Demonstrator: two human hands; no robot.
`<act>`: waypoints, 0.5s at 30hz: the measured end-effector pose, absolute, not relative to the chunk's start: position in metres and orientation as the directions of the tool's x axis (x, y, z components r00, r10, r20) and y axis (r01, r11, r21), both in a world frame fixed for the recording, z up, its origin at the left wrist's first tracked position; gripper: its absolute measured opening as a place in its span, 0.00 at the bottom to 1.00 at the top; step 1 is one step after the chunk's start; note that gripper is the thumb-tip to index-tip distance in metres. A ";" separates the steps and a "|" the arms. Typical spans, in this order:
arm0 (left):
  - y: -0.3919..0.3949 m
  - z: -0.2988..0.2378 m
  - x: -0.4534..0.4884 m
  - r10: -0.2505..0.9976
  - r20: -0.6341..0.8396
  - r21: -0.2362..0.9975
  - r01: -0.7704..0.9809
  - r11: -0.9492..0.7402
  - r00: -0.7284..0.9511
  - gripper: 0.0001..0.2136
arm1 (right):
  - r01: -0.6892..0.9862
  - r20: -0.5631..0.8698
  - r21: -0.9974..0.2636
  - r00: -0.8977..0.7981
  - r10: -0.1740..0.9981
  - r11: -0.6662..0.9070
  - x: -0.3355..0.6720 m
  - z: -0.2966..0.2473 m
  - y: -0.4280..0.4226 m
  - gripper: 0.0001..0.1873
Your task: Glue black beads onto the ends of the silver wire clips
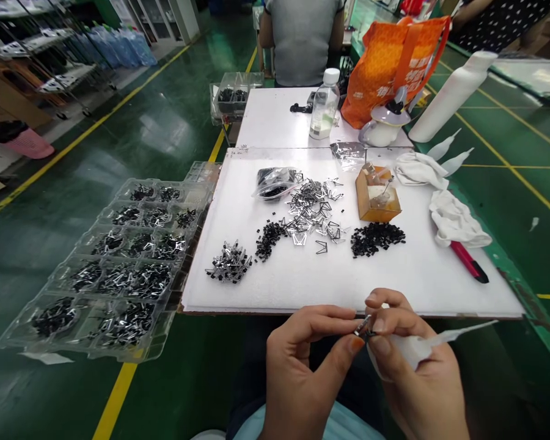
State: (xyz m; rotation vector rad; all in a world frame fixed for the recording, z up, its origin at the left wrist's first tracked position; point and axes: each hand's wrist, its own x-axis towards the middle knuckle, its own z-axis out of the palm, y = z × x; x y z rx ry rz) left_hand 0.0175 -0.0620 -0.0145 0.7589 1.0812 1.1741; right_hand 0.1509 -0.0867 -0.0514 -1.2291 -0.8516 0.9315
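My left hand (309,360) pinches a small bent metal clip (362,326) between thumb and fingertips, just off the table's front edge. Against its other end my right hand (410,354) closes thumb and forefinger on a tiny dark piece, mostly hidden by the fingers. A white cloth or tissue (406,351) is tucked in the right palm, with one end sticking out. On the white table (293,287) lie a heap of loose metal clips (311,205), two heaps of small black caps (378,239), and a pile of clips with black ends (229,263).
A clear compartment tray (87,256) full of parts stands left of the table. Toward the back are a zip bag (275,182), an amber box (378,198), a plastic bottle (324,107) and an orange bag (394,70). White gloves (458,217) and a red-handled tool (470,263) lie right.
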 end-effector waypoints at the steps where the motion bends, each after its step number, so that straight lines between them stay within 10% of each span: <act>1: -0.062 -0.014 0.017 0.966 -0.255 0.906 -0.342 0.249 0.029 0.07 | -0.107 0.043 -0.990 0.373 0.927 0.089 0.151 -0.052 -0.087 0.07; 15: -0.062 -0.015 0.016 0.974 -0.218 0.920 -0.322 0.224 0.057 0.05 | -0.088 0.046 -0.993 0.336 0.941 0.080 0.153 -0.050 -0.088 0.07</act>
